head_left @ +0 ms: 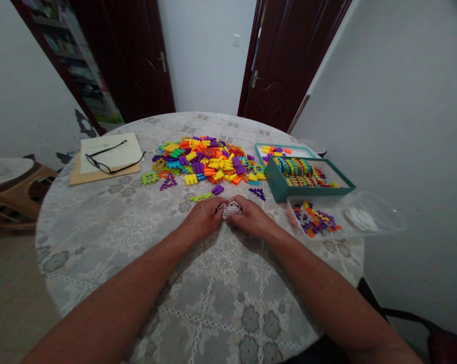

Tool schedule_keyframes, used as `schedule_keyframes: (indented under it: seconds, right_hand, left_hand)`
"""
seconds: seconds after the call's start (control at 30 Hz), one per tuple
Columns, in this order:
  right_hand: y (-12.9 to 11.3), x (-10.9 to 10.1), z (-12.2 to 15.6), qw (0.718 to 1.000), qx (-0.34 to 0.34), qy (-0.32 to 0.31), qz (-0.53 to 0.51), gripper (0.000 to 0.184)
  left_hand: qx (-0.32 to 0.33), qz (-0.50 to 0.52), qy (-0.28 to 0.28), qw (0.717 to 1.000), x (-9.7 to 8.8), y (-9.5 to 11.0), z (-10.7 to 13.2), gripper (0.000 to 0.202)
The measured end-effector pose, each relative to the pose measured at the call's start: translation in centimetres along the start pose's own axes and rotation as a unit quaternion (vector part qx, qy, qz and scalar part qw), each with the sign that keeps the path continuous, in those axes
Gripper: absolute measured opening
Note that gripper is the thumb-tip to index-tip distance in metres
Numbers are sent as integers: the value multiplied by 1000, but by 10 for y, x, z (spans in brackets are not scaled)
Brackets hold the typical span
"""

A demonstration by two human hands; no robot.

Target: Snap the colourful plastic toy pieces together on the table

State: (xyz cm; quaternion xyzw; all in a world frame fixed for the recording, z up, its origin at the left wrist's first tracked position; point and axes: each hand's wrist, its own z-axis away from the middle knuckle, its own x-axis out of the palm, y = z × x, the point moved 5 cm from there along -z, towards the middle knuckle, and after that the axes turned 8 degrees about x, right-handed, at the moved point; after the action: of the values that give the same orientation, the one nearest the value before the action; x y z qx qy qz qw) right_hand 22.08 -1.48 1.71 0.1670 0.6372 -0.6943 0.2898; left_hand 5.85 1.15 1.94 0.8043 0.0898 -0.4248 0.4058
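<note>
My left hand (203,216) and my right hand (251,216) rest side by side on the round table (99,237). Both are closed, pinching a small white net-like piece (232,207) between them. Just beyond my fingers lies a heap of colourful plastic building pieces (208,163). A loose purple piece (218,189), a green piece (200,197) and a purple triangular piece (258,192) lie closest to my hands.
A teal box (277,186) holding rows of coloured pieces and its lid (259,147) stand at the right. A clear plastic tub (380,215) with more pieces sits nearer. Glasses (110,161) lie on papers at the left. Two dark doors stand behind.
</note>
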Motion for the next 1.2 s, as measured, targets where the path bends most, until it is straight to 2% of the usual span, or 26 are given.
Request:
schedule_keyframes:
  seconds: [0.13, 0.27, 0.33, 0.53, 0.63, 0.73, 0.8, 0.87, 1.0, 1.07, 1.2]
  right_hand:
    - [5, 4, -1, 999, 22, -4, -40, 40]
    - [10, 6, -4, 999, 7, -24, -38, 30]
    - [10, 5, -4, 1000, -2, -13, -22, 24]
    - [-16, -6, 7, 995, -63, 53, 49, 13]
    - [-23, -10, 11, 993, -76, 55, 68, 8]
    - [-23, -21, 12, 992, -80, 47, 86, 5]
    - [-19, -40, 13, 990, -75, 63, 99, 5]
    - [-11, -68, 15, 988, -58, 105, 103, 7]
    - [17, -145, 33, 966, 0, 241, 97, 19]
    - [36, -187, 51, 936, 36, 332, 111, 26]
    - [79, -257, 93, 846, 98, 500, 156, 33]
  left_hand:
    - [-18, 19, -4, 1000, 0, 0, 1, 41]
    - [-6, 50, -11, 999, 1, 1, 1, 46]
    - [-1, 62, -18, 998, 1, 1, 1, 48]
    - [-29, 129, -2, 991, 1, -5, 1, 45]
    - [-25, 139, 1, 990, 0, -2, 1, 43]
    - [-1, 103, 9, 995, -3, 0, 1, 42]
    - [16, 72, 30, 997, -6, -1, 1, 41]
    - [36, 31, 59, 997, -11, -3, 1, 41]
    - [78, -63, 107, 989, -21, -9, 0, 39]
    - [83, -85, 118, 986, -24, -13, -1, 37]
    - [88, -115, 114, 983, -22, -20, -2, 38]
